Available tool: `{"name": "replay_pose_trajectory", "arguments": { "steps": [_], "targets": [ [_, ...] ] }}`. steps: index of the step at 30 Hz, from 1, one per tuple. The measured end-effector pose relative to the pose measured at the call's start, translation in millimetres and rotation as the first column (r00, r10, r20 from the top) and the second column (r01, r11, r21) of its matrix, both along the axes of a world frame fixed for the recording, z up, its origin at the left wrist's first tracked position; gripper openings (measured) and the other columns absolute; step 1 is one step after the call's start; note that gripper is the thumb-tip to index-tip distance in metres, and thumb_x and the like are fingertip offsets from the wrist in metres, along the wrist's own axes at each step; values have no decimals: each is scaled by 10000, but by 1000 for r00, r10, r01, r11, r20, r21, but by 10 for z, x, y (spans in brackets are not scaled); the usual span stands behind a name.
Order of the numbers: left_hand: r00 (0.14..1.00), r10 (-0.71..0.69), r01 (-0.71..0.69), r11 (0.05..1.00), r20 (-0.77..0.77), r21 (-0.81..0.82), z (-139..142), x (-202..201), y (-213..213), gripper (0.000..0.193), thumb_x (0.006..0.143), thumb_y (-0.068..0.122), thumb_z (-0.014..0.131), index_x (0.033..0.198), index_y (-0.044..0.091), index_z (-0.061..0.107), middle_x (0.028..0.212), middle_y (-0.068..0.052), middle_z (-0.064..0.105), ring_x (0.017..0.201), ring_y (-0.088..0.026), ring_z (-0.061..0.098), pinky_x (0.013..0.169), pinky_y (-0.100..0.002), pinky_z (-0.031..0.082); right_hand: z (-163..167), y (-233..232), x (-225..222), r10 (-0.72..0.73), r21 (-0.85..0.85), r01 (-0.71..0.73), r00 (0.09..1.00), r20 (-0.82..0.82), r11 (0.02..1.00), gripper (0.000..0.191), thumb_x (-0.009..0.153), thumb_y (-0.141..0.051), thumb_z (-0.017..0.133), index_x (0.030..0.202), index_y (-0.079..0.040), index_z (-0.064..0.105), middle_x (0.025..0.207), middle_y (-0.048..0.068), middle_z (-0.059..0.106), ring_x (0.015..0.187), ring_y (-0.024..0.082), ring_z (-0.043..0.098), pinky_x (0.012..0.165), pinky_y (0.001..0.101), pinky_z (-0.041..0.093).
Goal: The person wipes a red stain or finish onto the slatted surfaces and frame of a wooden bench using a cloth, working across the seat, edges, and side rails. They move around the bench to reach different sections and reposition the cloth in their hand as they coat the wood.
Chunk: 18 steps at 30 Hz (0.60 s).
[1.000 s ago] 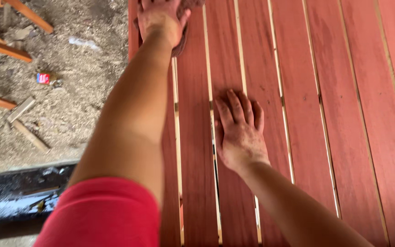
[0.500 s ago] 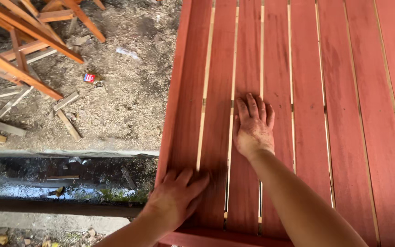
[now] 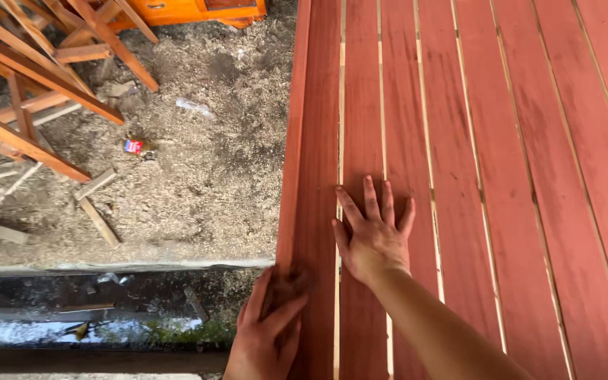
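Note:
A red-brown slatted wooden panel (image 3: 501,141) fills the right of the view, with thin gaps between its long boards. My left hand (image 3: 265,338) is at the bottom, on the panel's left edge board (image 3: 311,141), pressing a small brown piece of sandpaper (image 3: 288,283) under its fingers. My right hand (image 3: 373,236) lies flat with fingers spread on the slats just right of that board, holding nothing. Its forearm runs down to the lower right.
Left of the panel the ground is covered in sawdust (image 3: 205,162), with wood offcuts (image 3: 96,204) and a small red can (image 3: 134,146). Orange-brown wooden frames (image 3: 29,77) lie at upper left. A dark wet channel (image 3: 107,317) runs along the bottom left.
My left hand has drawn back from the far end of the edge board to its near end. My right hand has stayed flat on the slats. The view has shifted left.

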<state>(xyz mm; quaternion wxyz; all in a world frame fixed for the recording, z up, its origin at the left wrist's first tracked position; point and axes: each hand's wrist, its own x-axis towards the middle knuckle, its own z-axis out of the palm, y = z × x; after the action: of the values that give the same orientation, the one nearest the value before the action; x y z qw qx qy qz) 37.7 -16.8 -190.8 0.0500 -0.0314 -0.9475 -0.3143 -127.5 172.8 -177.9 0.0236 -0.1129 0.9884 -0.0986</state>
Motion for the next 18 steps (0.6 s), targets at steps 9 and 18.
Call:
{"name": "replay_pose_trajectory", "arguments": {
  "steps": [9,18],
  "targets": [
    [951,172,-231,947,255,222,355,-3025,82,502,982,75,581,1442,273,550,1746,-19,208,937,-359,761,570,-313,611,-4,36,64,-15,-50,16,1000,17,999,628,967,-526,419,1562,-388,272,1652,138,132,1507,410,81,1144,696,-4],
    [959,226,-249,961,168,125,340,-4369,37,538,929,402,804,1310,43,681,1255,-150,761,1059,-202,778,899,-343,642,-34,99,38,17,28,-17,1000,5,999,636,999,-545,352,1610,-388,271,1697,158,118,1531,445,70,1154,724,-27]
  ]
}}
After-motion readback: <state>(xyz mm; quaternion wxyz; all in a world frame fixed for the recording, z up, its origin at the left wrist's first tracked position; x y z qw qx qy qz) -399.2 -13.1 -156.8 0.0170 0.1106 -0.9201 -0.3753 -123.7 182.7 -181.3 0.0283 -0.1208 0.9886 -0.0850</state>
